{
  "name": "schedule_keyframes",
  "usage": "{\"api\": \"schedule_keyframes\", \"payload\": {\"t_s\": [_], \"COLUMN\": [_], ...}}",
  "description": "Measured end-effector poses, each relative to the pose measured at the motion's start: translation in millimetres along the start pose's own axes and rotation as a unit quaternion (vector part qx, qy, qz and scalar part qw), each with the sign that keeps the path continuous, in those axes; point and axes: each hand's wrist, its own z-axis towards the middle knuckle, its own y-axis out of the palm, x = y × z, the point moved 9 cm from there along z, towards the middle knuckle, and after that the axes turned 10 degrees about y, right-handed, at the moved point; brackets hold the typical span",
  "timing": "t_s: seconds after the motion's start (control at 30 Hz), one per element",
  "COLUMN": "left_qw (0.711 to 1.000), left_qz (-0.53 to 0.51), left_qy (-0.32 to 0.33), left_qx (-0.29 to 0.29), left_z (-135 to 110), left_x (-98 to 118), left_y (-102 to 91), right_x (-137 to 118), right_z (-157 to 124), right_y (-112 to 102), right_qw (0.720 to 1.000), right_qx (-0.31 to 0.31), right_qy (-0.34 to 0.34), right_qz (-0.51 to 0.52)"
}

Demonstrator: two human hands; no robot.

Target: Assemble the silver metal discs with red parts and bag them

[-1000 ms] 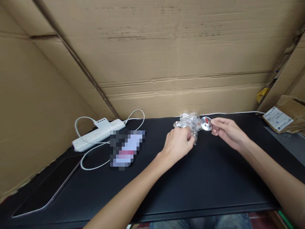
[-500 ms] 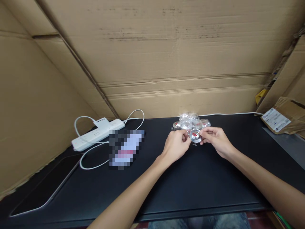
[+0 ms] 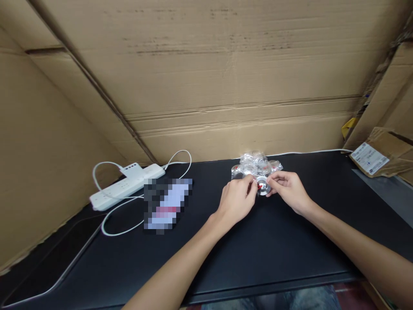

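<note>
Disc (image 3: 265, 186) partly behind fingers (image 3: 278, 175), wrapped pieces (image 3: 253, 159) indistinct

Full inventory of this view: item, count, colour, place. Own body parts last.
metal disc: 1, silver with red mark, between the hands
plastic-wrapped bundle: 1 cluster, clear and silvery, piece count unclear, just behind the disc
power strip: 1, white, back left of table
adapter: 1, white, on the strip
cables: count unclear, white, around the strip and along the back edge
pixelated patch: 1, pale with dark and red, beside the strip, identity hidden
flat slab: 1, black, left front
cardboard box: 1, brown, white label, far right
sheet: 1, grey, by the box
cardboard panels: several, brown, around the table
table: 1, black, below
left hand: 1, bare, at disc's left
right hand: 1, bare, gripping disc's right edge
</note>
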Motion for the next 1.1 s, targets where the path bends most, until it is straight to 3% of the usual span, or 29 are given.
{"api": "schedule_keyframes", "payload": {"t_s": [0.13,0.23,0.4,0.5,0.57,0.67,0.73,0.87,1.1], "left_qw": [0.998,0.995,0.982,0.972,0.969,0.970,0.974,0.978,0.970], "left_qz": [0.038,0.070,0.134,0.151,0.137,0.076,0.040,0.010,0.001], "left_qy": [0.029,0.059,0.135,0.171,0.196,0.229,0.224,0.206,0.242], "left_qx": [-0.027,-0.038,0.008,0.049,0.062,0.026,0.005,0.022,-0.015], "left_z": [-1,-1,-2,-4,-5,-5,-4,-3,-6], "left_x": [4,8,26,35,39,39,33,21,25], "left_y": [2.9,3.6,-7.8,-19.2,-23.6,-16.6,-9.8,-4.3,2.4], "right_x": [5,5,-3,-3,-1,1,2,6,8], "right_z": [-2,-2,-5,-5,-4,-3,-2,-3,-1], "right_y": [-1,-3,-4,-3,-5,-7,-6,-1,-3], "right_qw": [0.995,0.993,0.997,0.997,0.995,0.994,0.995,0.997,0.999], "right_qx": [0.019,0.035,0.052,0.054,0.057,0.056,0.052,0.039,0.046], "right_qy": [0.042,0.037,-0.020,-0.018,-0.006,0.008,0.013,0.025,0.005], "right_qz": [0.087,0.110,0.058,0.053,0.075,0.095,0.090,0.060,0.002]}}
